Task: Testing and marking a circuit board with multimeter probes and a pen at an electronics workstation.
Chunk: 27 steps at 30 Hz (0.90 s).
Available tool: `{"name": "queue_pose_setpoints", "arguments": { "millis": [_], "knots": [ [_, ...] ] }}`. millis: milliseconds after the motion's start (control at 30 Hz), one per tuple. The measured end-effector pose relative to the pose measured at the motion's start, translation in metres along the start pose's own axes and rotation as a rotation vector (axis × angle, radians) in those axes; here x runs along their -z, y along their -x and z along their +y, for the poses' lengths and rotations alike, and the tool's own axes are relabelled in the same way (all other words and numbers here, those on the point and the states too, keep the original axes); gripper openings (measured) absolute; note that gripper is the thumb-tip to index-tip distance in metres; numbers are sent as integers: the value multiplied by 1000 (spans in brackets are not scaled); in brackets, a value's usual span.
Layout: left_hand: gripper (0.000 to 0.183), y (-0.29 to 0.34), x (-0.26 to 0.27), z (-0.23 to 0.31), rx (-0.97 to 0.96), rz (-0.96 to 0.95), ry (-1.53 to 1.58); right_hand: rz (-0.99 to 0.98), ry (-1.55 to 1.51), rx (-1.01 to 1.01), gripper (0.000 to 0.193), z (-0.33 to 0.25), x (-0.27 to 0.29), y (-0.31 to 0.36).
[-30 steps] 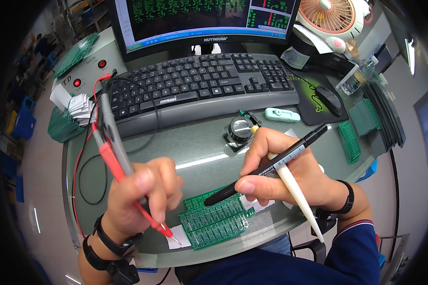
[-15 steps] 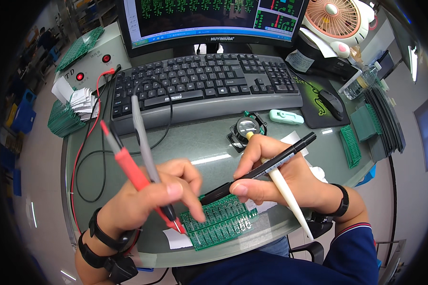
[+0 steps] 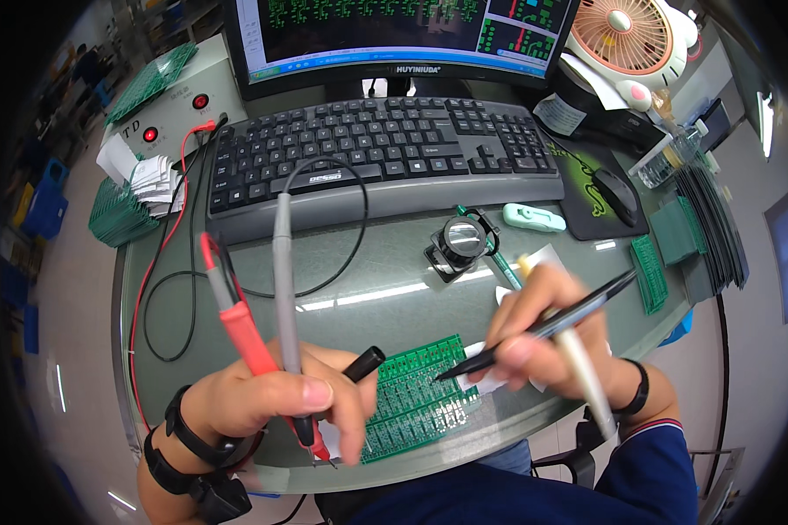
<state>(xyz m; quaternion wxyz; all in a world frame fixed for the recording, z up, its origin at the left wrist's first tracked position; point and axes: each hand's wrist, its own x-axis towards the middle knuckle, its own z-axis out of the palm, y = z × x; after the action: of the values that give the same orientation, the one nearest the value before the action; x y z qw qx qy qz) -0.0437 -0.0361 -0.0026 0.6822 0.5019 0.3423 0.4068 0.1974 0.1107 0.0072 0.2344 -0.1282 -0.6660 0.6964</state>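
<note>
My left hand (image 3: 293,389) is closed around a red test probe (image 3: 247,337) and a grey test probe (image 3: 284,262), tips pointing down at the near table edge. A black pen cap (image 3: 365,363) also sticks out from its fingers. In my right hand (image 3: 543,346) is a black marker pen (image 3: 569,317), uncapped, its tip over the green circuit board panel (image 3: 416,411). A cream-coloured stick (image 3: 591,385), blurred, is held in the same hand. The panel lies between my hands, with white paper beside it, partly under my left hand.
A loupe (image 3: 460,241) and a mint-green cutter-like tool (image 3: 534,218) lie before the keyboard (image 3: 385,188). Probe cables (image 3: 365,210) loop across the left side. The mouse (image 3: 615,194), a bottle (image 3: 665,162) and stacked boards (image 3: 705,232) stand right, a red-lit tester box (image 3: 171,114) left.
The marker pen has come out of its cap, which stays in my left hand. My right hand has moved right and down; the probe tips have shifted off the panel toward the near edge.
</note>
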Motion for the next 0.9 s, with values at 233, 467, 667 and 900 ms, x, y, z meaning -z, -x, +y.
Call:
{"name": "queue_pose_setpoints", "arguments": {
  "millis": [233,467,667,900],
  "knots": [
    [42,-1,1,-8,-3,-239,-200,-142,346,16,20,31,-4,10],
    [43,-5,2,-7,33,-247,-252,-138,464,76,23,34,-9,9],
    [39,-7,3,-2,75,-306,-315,-213,449,79,23,34,-6,10],
    [42,-4,0,-10,25,-201,-272,-131,444,110,22,37,-7,7]
  ]
}}
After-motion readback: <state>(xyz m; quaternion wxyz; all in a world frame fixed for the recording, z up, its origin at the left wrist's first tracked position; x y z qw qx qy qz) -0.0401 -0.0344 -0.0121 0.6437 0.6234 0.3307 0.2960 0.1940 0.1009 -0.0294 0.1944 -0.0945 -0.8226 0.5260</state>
